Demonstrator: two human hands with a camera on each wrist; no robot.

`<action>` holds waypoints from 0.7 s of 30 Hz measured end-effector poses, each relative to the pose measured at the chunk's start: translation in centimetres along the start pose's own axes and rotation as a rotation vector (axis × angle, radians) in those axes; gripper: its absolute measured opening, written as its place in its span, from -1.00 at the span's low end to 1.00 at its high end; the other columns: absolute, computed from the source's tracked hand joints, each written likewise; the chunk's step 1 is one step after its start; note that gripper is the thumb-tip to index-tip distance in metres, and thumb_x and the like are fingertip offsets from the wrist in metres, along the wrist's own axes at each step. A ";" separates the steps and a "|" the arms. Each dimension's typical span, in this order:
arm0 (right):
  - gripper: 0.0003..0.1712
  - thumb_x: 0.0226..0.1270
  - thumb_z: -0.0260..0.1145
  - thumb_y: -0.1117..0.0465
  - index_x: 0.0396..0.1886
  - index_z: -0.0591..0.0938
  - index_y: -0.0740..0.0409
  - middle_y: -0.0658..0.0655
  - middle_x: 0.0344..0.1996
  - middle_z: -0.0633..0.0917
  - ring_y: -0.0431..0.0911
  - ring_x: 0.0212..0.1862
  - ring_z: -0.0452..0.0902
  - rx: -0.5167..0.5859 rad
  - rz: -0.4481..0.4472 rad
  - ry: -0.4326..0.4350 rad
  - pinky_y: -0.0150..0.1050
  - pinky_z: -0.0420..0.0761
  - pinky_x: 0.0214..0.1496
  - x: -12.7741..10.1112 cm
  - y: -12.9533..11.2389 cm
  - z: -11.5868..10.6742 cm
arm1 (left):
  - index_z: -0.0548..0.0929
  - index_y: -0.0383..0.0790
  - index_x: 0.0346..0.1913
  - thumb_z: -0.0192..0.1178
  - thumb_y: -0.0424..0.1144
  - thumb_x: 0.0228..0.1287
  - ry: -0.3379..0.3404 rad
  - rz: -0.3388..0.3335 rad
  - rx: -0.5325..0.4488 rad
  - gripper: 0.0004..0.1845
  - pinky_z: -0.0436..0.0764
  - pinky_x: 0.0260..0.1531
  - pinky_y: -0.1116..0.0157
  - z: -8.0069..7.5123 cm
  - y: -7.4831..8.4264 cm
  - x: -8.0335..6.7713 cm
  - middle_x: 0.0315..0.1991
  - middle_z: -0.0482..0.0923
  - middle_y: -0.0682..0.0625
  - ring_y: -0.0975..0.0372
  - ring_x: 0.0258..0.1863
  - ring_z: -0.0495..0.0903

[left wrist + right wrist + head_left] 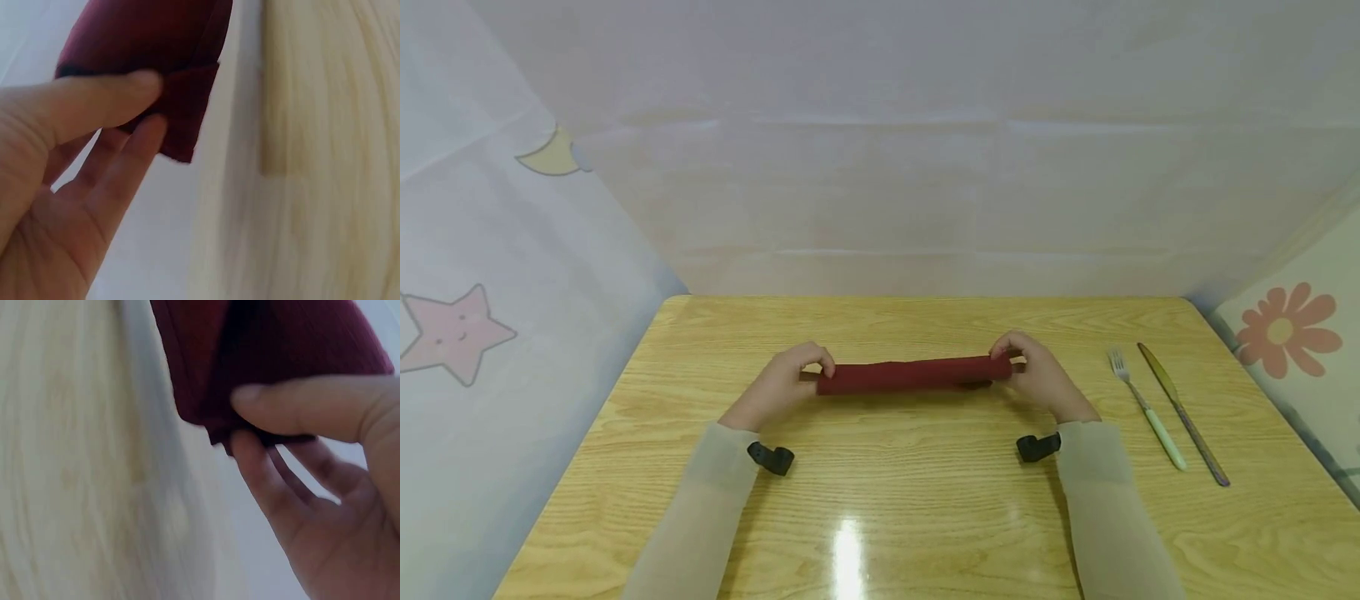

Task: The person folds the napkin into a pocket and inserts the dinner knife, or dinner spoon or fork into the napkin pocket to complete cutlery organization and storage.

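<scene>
A dark red cloth (pixel 913 375), rolled or folded into a long narrow strip, is held just above the wooden table (pixel 880 517) near its middle. My left hand (pixel 808 371) pinches the strip's left end between thumb and fingers. My right hand (pixel 1018 367) pinches the right end the same way. In the left wrist view the thumb (pixel 94 103) presses on the cloth (pixel 162 56) with fingers under it. The right wrist view shows a thumb (pixel 300 406) on top of the cloth (pixel 269 344) and fingers below.
A fork (pixel 1146 408) with a pale green handle and a knife (pixel 1183 412) lie side by side on the table's right part. Pale curtains with star, moon and flower prints close in the table on the left, back and right.
</scene>
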State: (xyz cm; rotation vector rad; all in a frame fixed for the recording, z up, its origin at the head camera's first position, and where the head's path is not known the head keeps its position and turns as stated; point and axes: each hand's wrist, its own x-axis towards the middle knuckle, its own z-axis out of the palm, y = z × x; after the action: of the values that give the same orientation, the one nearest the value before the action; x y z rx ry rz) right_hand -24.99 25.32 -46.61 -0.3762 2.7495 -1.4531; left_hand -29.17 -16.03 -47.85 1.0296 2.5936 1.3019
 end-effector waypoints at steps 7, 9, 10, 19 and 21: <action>-0.66 0.28 0.29 0.63 -0.24 0.56 0.10 0.12 -0.03 0.57 0.08 0.08 0.51 -0.096 -0.032 -0.112 0.03 0.61 0.12 -0.3 0.0 0.0 | 0.54 -0.05 -0.31 0.14 -0.70 0.20 -0.169 0.043 0.135 -0.61 0.60 -0.11 0.20 -0.2 0.2 -0.2 -0.29 0.50 0.14 0.23 -0.22 0.48; -0.66 0.31 0.24 0.63 -0.25 0.59 0.09 0.11 -0.03 0.59 0.07 0.07 0.52 -0.114 -0.036 -0.126 0.05 0.59 0.13 -0.5 0.0 -0.2 | 0.56 -0.08 -0.31 0.09 -0.67 0.27 -0.190 0.044 0.142 -0.64 0.58 -0.14 0.19 -0.2 0.4 -0.2 -0.30 0.50 0.13 0.22 -0.24 0.48; -0.67 0.33 0.23 0.62 -0.26 0.61 0.08 0.10 -0.03 0.59 0.06 0.06 0.52 -0.123 -0.036 -0.134 0.05 0.58 0.13 -0.5 0.0 -0.3 | 0.58 -0.08 -0.31 0.05 -0.66 0.32 -0.200 0.044 0.151 -0.65 0.58 -0.15 0.19 -0.3 0.4 -0.2 -0.29 0.51 0.13 0.22 -0.23 0.49; -0.86 0.44 0.27 0.38 -0.20 0.71 0.10 0.09 -0.11 0.61 -0.01 -0.12 0.48 -0.160 -0.005 -0.190 -0.11 0.58 -0.12 -0.7 -1.8 -0.5 | 0.71 -0.10 -0.10 0.13 -0.52 0.42 -0.195 -0.008 0.231 -0.74 0.59 0.01 0.12 -0.2 1.0 -0.1 -0.05 0.57 0.05 0.14 -0.01 0.55; -0.93 0.40 0.35 0.31 -0.17 0.71 0.10 0.09 -0.15 0.60 -0.02 -0.17 0.46 -0.186 0.004 -0.226 -0.14 0.57 -0.17 -0.7 -2.4 -0.2 | 0.70 -0.14 -0.05 0.23 -0.46 0.40 -0.181 0.004 0.268 -0.80 0.58 0.06 0.08 0.1 1.3 -0.1 0.01 0.56 -0.01 0.09 0.05 0.54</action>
State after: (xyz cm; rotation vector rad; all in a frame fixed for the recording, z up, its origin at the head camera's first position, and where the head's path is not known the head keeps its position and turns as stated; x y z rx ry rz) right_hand -23.87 24.29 -44.58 -0.5037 2.7037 -1.0797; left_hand -28.42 -15.49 -46.98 1.1305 2.6733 0.8307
